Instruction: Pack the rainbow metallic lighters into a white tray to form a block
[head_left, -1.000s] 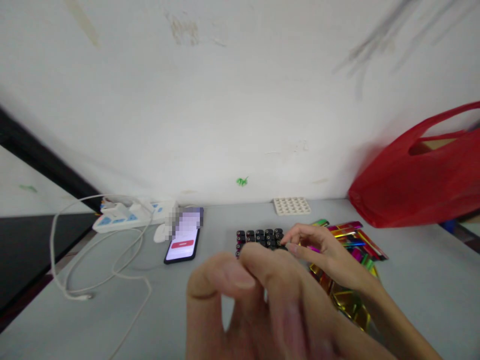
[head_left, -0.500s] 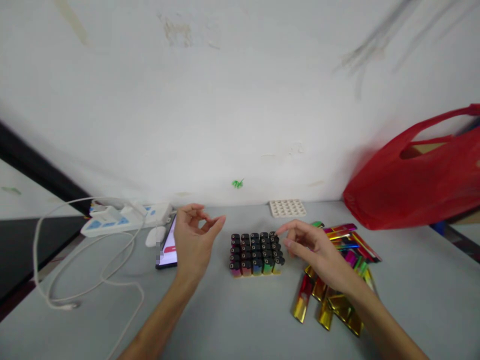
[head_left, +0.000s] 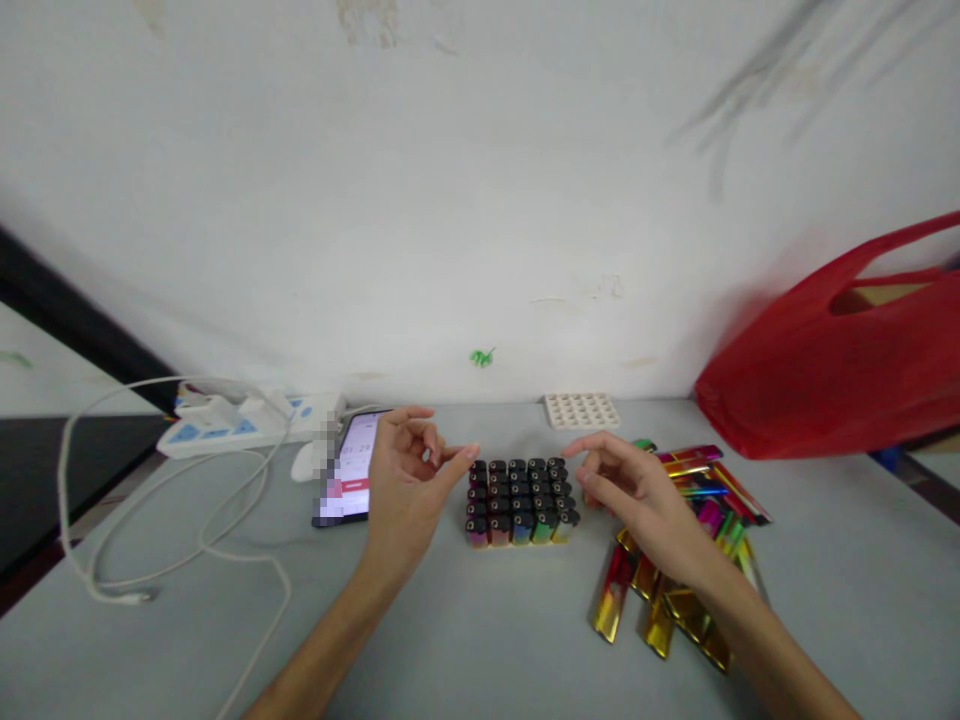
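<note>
A block of upright lighters (head_left: 521,502) with black tops and coloured bodies stands in rows at the middle of the grey table. At its left side is my left hand (head_left: 412,475), fingers apart and holding nothing, the thumb tip by the back left corner. My right hand (head_left: 637,495) hovers just right of the block, with fingers curled but apart and nothing visible between them. Shiny metallic wrappers (head_left: 613,595), gold, red, green and purple, lie in a loose pile below and beyond my right hand, which partly hides them.
A white tray with holes (head_left: 581,411) lies near the wall. On the left are a phone (head_left: 352,480), a white power strip (head_left: 255,430) and a looped white cable (head_left: 259,562). A red bag (head_left: 825,360) stands at the right.
My left hand has moved right, closer to the lighters, showing more of the phone. My right hand has barely changed position. The view has shifted slightly.
</note>
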